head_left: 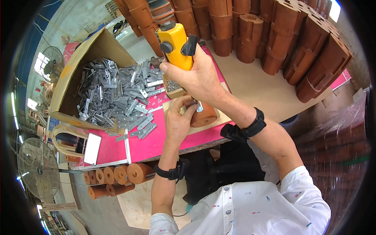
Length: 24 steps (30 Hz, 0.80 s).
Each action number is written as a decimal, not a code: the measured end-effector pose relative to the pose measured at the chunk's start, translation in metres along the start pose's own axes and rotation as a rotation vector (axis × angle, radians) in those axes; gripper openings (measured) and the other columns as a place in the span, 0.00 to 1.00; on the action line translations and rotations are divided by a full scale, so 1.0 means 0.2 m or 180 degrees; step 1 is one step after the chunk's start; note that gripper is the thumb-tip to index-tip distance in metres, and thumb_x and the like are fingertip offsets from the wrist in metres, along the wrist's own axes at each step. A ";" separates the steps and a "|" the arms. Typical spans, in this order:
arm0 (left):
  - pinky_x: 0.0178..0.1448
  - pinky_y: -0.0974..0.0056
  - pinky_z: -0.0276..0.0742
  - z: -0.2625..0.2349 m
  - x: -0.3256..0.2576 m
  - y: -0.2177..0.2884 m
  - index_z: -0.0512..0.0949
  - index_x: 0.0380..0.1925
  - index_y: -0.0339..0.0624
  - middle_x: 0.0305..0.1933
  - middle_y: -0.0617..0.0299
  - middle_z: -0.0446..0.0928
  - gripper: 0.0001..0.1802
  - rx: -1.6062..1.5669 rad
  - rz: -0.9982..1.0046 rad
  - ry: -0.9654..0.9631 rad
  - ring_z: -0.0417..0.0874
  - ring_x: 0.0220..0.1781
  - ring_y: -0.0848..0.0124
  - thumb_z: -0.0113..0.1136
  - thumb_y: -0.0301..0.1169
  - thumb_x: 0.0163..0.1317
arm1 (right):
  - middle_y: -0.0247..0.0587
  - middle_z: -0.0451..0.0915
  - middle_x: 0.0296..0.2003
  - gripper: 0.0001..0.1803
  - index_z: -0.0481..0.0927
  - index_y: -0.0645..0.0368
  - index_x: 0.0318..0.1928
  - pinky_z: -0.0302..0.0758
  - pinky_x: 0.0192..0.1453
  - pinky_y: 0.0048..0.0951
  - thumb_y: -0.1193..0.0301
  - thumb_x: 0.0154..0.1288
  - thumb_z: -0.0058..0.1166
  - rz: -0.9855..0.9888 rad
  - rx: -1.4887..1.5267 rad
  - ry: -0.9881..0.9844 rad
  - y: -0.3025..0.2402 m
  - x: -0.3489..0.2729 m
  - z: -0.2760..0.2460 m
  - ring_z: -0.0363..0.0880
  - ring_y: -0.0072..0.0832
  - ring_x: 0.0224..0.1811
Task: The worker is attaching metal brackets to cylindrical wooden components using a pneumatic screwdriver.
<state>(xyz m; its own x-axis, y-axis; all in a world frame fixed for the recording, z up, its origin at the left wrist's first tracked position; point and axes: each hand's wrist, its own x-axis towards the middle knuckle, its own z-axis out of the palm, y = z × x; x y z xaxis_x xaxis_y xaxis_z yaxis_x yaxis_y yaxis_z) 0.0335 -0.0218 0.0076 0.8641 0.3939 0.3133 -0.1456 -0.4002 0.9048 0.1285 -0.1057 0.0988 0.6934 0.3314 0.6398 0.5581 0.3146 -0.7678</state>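
White sleeves, pink bench (117, 147) – R hand (203, 76) grip closed on yellow driver (175, 43), L hand (178, 119) pinching bracket (199, 105), workshop fans.

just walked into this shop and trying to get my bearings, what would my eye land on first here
The yellow power screwdriver at top centre, gripped upright in the right hand. Just below it the left hand steadies a reddish-brown wooden cylinder on the pink bench top. To the left, a cardboard box spills grey metal brackets; stacks of wooden pieces stand behind.
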 end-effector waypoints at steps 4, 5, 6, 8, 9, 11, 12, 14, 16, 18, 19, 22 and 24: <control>0.48 0.63 0.75 0.00 0.00 0.00 0.81 0.39 0.37 0.36 0.57 0.81 0.12 0.0099 0.0004 0.0020 0.82 0.40 0.66 0.65 0.23 0.52 | 0.47 0.80 0.30 0.22 0.69 0.64 0.43 0.76 0.39 0.35 0.65 0.54 0.64 -0.0060 -0.0045 0.0009 0.00 0.00 0.00 0.81 0.36 0.32; 0.48 0.63 0.75 0.00 0.00 0.00 0.81 0.38 0.37 0.36 0.57 0.81 0.12 0.0117 0.0001 0.0044 0.82 0.40 0.65 0.65 0.23 0.52 | 0.47 0.80 0.30 0.22 0.69 0.64 0.43 0.76 0.39 0.35 0.65 0.54 0.64 -0.0036 -0.0077 -0.0008 0.00 -0.01 0.00 0.82 0.36 0.32; 0.48 0.63 0.75 0.00 0.00 0.00 0.81 0.38 0.37 0.36 0.57 0.81 0.12 0.0115 -0.0004 0.0047 0.82 0.40 0.65 0.65 0.23 0.52 | 0.47 0.80 0.30 0.22 0.69 0.64 0.43 0.76 0.39 0.35 0.65 0.54 0.64 -0.0032 -0.0077 -0.0012 0.00 -0.01 0.00 0.82 0.36 0.32; 0.56 0.60 0.73 -0.02 -0.01 -0.01 0.80 0.44 0.37 0.45 0.54 0.79 0.19 0.0244 -0.0221 -0.0101 0.79 0.51 0.62 0.68 0.27 0.50 | 0.47 0.80 0.30 0.23 0.69 0.64 0.44 0.76 0.39 0.36 0.65 0.55 0.64 -0.0133 -0.0016 -0.0007 0.03 -0.01 0.01 0.82 0.37 0.32; 0.56 0.60 0.73 -0.03 -0.01 -0.01 0.80 0.44 0.37 0.45 0.54 0.79 0.19 0.0235 -0.0222 -0.0104 0.79 0.51 0.62 0.68 0.27 0.50 | 0.47 0.80 0.30 0.23 0.69 0.64 0.44 0.76 0.39 0.36 0.65 0.55 0.64 -0.0131 -0.0026 -0.0009 0.03 -0.01 0.00 0.82 0.37 0.32; 0.66 0.56 0.65 -0.05 -0.01 -0.02 0.71 0.58 0.40 0.60 0.50 0.70 0.38 0.0625 0.0280 -0.0485 0.69 0.64 0.58 0.74 0.33 0.45 | 0.47 0.80 0.30 0.23 0.68 0.64 0.45 0.76 0.39 0.36 0.66 0.55 0.63 -0.0153 -0.0030 -0.0047 0.03 -0.01 -0.01 0.82 0.38 0.32; 0.66 0.56 0.65 -0.05 0.00 -0.02 0.71 0.58 0.40 0.60 0.50 0.70 0.38 0.0619 0.0272 -0.0485 0.69 0.64 0.58 0.74 0.33 0.45 | 0.47 0.80 0.30 0.23 0.68 0.64 0.45 0.76 0.39 0.36 0.66 0.55 0.63 -0.0145 -0.0034 -0.0053 0.02 -0.01 -0.01 0.82 0.38 0.32; 0.72 0.55 0.57 -0.06 0.02 -0.02 0.57 0.68 0.42 0.68 0.50 0.58 0.56 0.0560 0.0225 -0.0966 0.59 0.71 0.55 0.78 0.38 0.37 | 0.47 0.80 0.30 0.22 0.68 0.64 0.45 0.76 0.39 0.35 0.66 0.55 0.63 -0.0094 -0.0027 -0.0049 0.01 -0.01 -0.01 0.82 0.38 0.33; 0.73 0.55 0.57 -0.06 0.03 -0.04 0.54 0.69 0.43 0.68 0.50 0.58 0.60 0.0361 0.0040 -0.1088 0.59 0.71 0.55 0.79 0.39 0.36 | 0.47 0.80 0.30 0.23 0.68 0.63 0.45 0.76 0.39 0.35 0.66 0.55 0.63 -0.0081 -0.0027 -0.0103 0.02 -0.01 -0.01 0.82 0.38 0.33; 0.73 0.55 0.57 -0.06 0.04 -0.06 0.51 0.70 0.43 0.68 0.50 0.57 0.63 0.0161 -0.0152 -0.1217 0.59 0.71 0.55 0.80 0.40 0.34 | 0.46 0.79 0.30 0.23 0.68 0.63 0.45 0.76 0.39 0.35 0.66 0.55 0.63 -0.0057 -0.0026 -0.0152 0.04 -0.01 0.00 0.82 0.37 0.33; 0.73 0.55 0.56 -0.06 0.04 -0.07 0.51 0.70 0.43 0.67 0.51 0.58 0.63 0.0091 -0.0156 -0.1193 0.59 0.71 0.56 0.80 0.40 0.34 | 0.46 0.79 0.30 0.23 0.68 0.63 0.46 0.76 0.39 0.35 0.66 0.55 0.63 -0.0125 0.0031 -0.0165 0.04 -0.01 0.00 0.82 0.36 0.33; 0.73 0.55 0.56 -0.05 0.03 -0.09 0.51 0.71 0.41 0.67 0.51 0.58 0.64 0.0008 -0.0138 -0.1114 0.59 0.71 0.56 0.81 0.41 0.34 | 0.46 0.79 0.31 0.24 0.67 0.63 0.46 0.76 0.39 0.35 0.67 0.55 0.64 -0.0153 0.0075 -0.0163 0.06 -0.01 0.01 0.82 0.35 0.33; 0.73 0.55 0.56 -0.05 0.03 -0.11 0.51 0.71 0.41 0.67 0.51 0.58 0.64 -0.0003 -0.0121 -0.1054 0.59 0.71 0.57 0.81 0.41 0.34 | 0.46 0.79 0.31 0.24 0.67 0.63 0.46 0.76 0.39 0.34 0.67 0.55 0.64 -0.0109 0.0065 -0.0153 0.05 -0.01 0.00 0.82 0.35 0.33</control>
<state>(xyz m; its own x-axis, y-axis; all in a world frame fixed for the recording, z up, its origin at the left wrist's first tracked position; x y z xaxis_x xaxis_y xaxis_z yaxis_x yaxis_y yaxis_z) 0.0370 -0.0035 -0.0074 0.9786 0.1182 0.1686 -0.1105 -0.3895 0.9144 0.1324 -0.1023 0.0890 0.6511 0.3622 0.6669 0.5714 0.3443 -0.7449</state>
